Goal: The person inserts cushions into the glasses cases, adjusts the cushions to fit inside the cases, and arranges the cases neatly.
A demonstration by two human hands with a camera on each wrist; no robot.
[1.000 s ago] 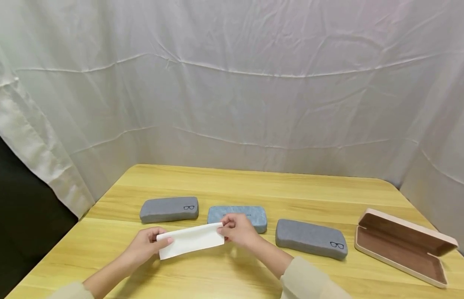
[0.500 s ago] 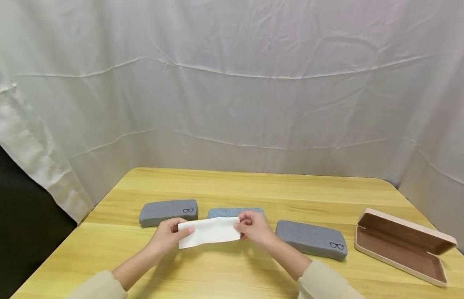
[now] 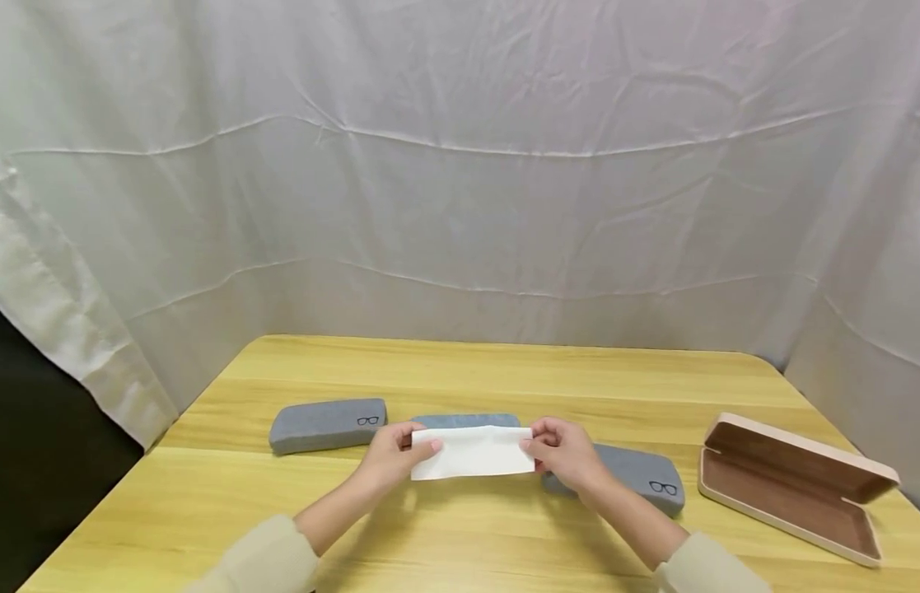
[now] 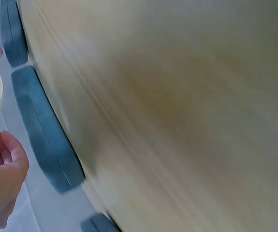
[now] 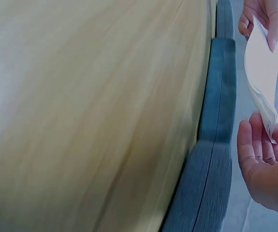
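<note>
A folded white cloth [image 3: 474,453] is stretched flat between both hands above the table, in front of a light blue glasses case [image 3: 467,421]. My left hand [image 3: 389,458] pinches its left end, thumb on the near face. At the right end my right hand [image 3: 569,455] pinches it the same way. That hand partly covers a grey glasses case [image 3: 641,473] lying behind it. In the right wrist view the cloth [image 5: 262,67] shows several layers along its edge.
Another grey glasses case [image 3: 326,427] with a spectacles print lies left of the blue one. At the far right a pale pink case [image 3: 789,498] stands with its lid raised, brown inside. A white curtain [image 3: 460,206] hangs behind the wooden table [image 3: 460,362].
Both hands have carried the white cloth to the right and slightly away from me. It now covers the blue case's front, and the right hand overlaps the right grey case.
</note>
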